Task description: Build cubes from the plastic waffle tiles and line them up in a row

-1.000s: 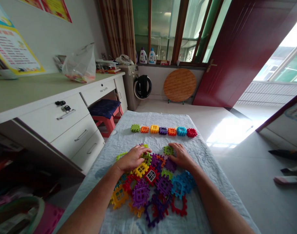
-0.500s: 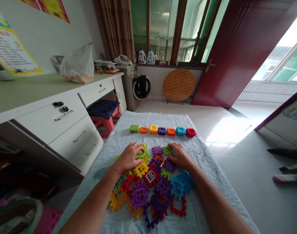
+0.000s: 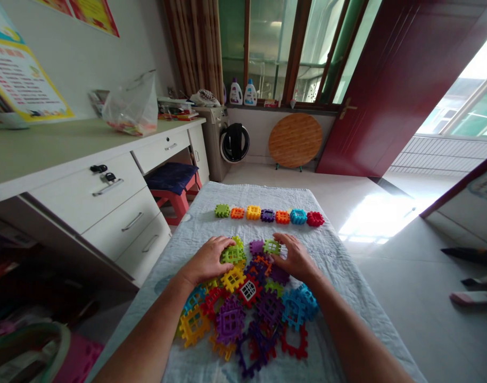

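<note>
My left hand [image 3: 210,259] is at the far left of a loose heap of toothed plastic building blocks, fingers and thumb curled round a lime green window block [image 3: 232,254]. Across from it, my right hand [image 3: 294,256] has its fingertips and thumb on a light green window block [image 3: 272,246]. A flat purple block [image 3: 256,247] lies just left of that one. Between and below my hands the heap holds a yellow window block [image 3: 233,277], a red block with a white window [image 3: 249,290], a purple window block [image 3: 230,320] and blue blocks [image 3: 294,309].
Beyond the heap, a row of joined blocks [image 3: 267,215] in several colours crosses the cloth-covered table [image 3: 343,314]. A desk with drawers [image 3: 119,191] and a stool [image 3: 173,181] stand at left. A washing machine [image 3: 213,143] and a round wooden tabletop [image 3: 295,139] are behind.
The light green block has tilted and shifted slightly left with my right hand. My left fingers have moved a little, showing more of the lime green block. The view has shifted slightly.
</note>
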A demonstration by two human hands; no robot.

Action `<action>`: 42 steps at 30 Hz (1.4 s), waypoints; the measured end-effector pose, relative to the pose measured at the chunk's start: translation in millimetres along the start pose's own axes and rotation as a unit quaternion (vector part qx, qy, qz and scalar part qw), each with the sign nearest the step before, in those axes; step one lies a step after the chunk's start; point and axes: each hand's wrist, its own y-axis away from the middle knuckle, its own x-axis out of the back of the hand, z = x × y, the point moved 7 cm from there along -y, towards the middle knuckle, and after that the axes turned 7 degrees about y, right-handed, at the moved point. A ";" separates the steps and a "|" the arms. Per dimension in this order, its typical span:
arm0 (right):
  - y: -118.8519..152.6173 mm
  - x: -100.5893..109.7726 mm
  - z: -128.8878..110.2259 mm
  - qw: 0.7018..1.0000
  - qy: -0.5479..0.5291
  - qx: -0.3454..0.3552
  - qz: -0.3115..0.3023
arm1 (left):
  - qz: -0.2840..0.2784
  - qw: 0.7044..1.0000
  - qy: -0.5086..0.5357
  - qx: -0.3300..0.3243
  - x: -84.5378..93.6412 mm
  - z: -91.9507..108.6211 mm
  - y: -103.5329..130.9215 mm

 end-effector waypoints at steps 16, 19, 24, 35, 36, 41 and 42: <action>1.1 8.2 9.4 0.996 -0.069 -0.029 0.049 | 0.007 0.998 0.058 -0.036 7.6 35.8 -21.4; 2.2 11.9 20.9 0.997 -0.048 -0.031 0.051 | -0.020 0.998 0.029 -0.056 1.5 44.2 -41.6; 3.6 16.0 36.4 0.998 -0.021 -0.046 0.038 | -0.078 0.996 -0.002 -0.049 -19.8 41.7 -67.9; 4.0 14.9 49.9 0.997 0.020 -0.070 0.005 | -0.156 0.983 -0.097 -0.024 -36.9 43.6 -79.6; 4.0 14.9 49.3 0.997 0.022 -0.069 0.004 | -0.159 0.981 -0.104 -0.025 -37.7 44.1 -80.6; 4.2 15.0 46.8 0.997 0.035 -0.067 -0.004 | -0.150 0.981 -0.117 -0.038 -38.4 47.5 -83.3; 4.0 14.6 46.9 0.997 0.037 -0.066 -0.005 | -0.146 0.981 -0.120 -0.039 -37.8 48.4 -83.6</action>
